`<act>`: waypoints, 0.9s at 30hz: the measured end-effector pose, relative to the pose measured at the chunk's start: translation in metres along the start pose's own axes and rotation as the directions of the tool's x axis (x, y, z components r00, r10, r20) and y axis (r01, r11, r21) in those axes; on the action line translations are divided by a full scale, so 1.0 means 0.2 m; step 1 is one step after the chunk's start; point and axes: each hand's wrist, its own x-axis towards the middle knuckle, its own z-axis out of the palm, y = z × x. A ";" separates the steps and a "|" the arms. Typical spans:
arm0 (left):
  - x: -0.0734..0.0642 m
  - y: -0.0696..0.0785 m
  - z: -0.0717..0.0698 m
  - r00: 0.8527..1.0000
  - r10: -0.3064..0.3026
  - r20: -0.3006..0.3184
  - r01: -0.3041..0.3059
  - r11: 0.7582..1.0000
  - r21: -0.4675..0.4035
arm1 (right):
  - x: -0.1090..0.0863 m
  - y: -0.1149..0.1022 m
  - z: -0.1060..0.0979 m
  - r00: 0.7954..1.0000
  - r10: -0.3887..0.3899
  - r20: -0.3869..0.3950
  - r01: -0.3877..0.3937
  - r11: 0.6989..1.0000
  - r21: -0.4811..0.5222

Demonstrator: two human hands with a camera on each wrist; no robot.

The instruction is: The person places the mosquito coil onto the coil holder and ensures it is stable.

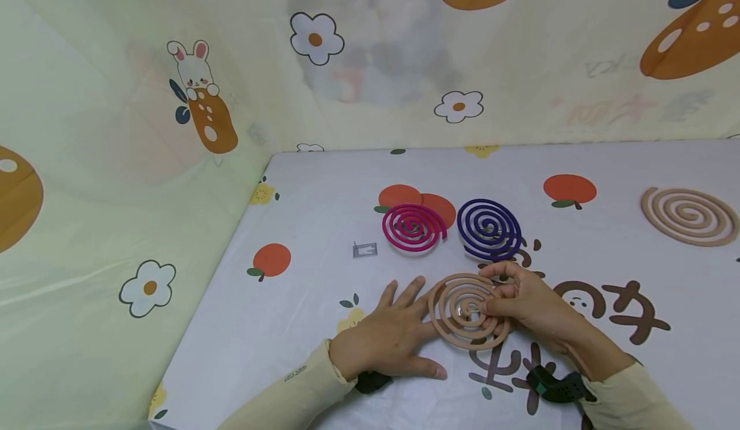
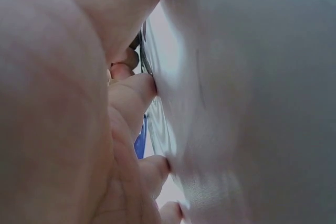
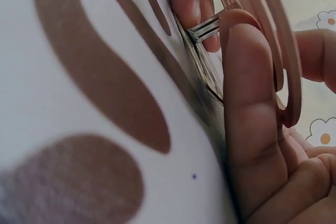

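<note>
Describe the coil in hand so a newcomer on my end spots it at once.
On the white table, find the right hand. It pinches a tan coil. Colour sets that apart from the pink coil and dark blue coil; being held, from the tan spiral at far right.

Blurry left wrist view, bright glare.

Sheet-walled nook (image 1: 254, 115), bldg. type unclear: cream sheets (image 1: 75, 63) w/ bunny (image 1: 194, 69) & flower (image 1: 315, 39) prints hang along the L side & back of a table (image 1: 329, 186), its white cloth (image 1: 260, 321) printed w/ red fruit (image 1: 570, 189) & brown lettering (image 1: 634, 321).
</note>
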 end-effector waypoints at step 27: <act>0.00 0.00 -0.01 1.000 -0.005 0.013 0.005 1.000 -0.003 | 0.01 0.00 0.01 0.999 -0.007 -0.048 0.003 0.996 -0.088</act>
